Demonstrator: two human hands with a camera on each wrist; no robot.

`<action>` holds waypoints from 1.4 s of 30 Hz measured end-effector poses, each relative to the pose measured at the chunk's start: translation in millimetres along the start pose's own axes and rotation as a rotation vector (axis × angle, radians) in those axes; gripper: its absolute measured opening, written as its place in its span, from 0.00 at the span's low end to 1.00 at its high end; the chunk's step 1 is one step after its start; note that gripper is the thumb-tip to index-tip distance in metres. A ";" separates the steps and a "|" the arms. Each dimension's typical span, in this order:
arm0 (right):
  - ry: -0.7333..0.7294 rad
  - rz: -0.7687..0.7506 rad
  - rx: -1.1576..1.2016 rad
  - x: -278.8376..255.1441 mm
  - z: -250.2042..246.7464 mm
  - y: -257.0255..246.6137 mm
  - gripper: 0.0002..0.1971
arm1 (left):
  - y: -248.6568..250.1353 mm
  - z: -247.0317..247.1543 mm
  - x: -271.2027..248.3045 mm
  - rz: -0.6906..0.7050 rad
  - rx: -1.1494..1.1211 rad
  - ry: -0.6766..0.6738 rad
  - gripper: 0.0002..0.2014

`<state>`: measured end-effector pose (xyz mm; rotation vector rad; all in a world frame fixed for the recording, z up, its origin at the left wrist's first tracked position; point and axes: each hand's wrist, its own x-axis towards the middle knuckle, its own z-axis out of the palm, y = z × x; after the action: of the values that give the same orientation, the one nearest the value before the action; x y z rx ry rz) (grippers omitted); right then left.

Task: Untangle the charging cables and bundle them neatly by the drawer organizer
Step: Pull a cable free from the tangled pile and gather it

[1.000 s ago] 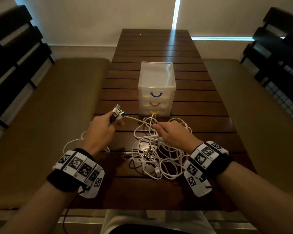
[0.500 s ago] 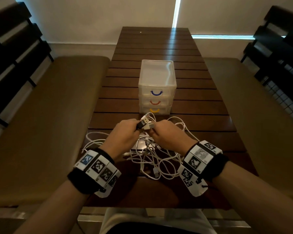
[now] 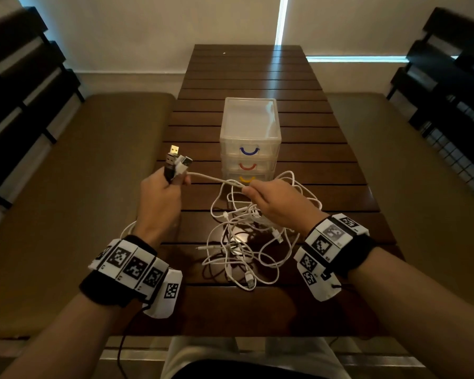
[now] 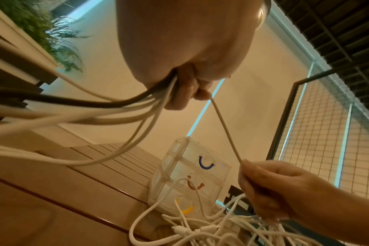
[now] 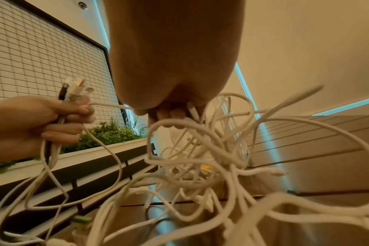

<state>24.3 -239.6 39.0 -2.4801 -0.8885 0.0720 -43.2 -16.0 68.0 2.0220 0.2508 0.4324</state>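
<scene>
A loose tangle of white charging cables (image 3: pixel 246 242) lies on the near middle of the dark slatted worktop (image 3: pixel 326 170). My left hand (image 3: pixel 159 203), raised at the left, grips a cluster of USB plugs (image 3: pixel 177 162) pointing up, their cords trailing from the fist. One white strand (image 3: pixel 211 177) runs taut to my right hand (image 3: pixel 279 203), which pinches it above the tangle. Just beyond stands the clear drawer organizer (image 3: pixel 250 138), three drawers shut; I cannot tell their contents.
</scene>
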 end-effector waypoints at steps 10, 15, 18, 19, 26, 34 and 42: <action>-0.088 -0.044 -0.194 2.0 16.6 -23.8 0.18 | 7.8 24.9 -13.4 0.246 0.362 -0.397 0.14; -0.116 -0.096 -0.209 -6.5 14.0 -23.2 0.14 | 3.9 34.9 -20.8 0.197 0.482 -0.537 0.12; -0.162 -0.088 -0.155 -10.7 16.7 -19.5 0.16 | 5.0 33.6 -19.2 0.189 0.505 -0.581 0.13; -0.157 -0.085 -0.137 -11.3 17.0 -17.7 0.18 | 5.4 32.2 -17.1 0.179 0.504 -0.584 0.13; -0.064 -0.004 0.078 -11.4 10.5 -2.7 0.19 | 7.5 2.8 -3.0 0.105 0.151 -0.204 0.13; -0.105 0.082 -0.012 -12.8 15.1 4.2 0.19 | 5.5 -8.7 2.4 -0.011 0.059 -0.066 0.12; -0.234 0.080 -0.186 -7.5 23.9 -10.0 0.22 | 13.4 15.8 -21.5 0.423 0.152 -0.086 0.24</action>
<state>7.5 -227.1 22.0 -2.7215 -0.9267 0.3258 -56.5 -42.7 68.9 2.2402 -0.2095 0.6005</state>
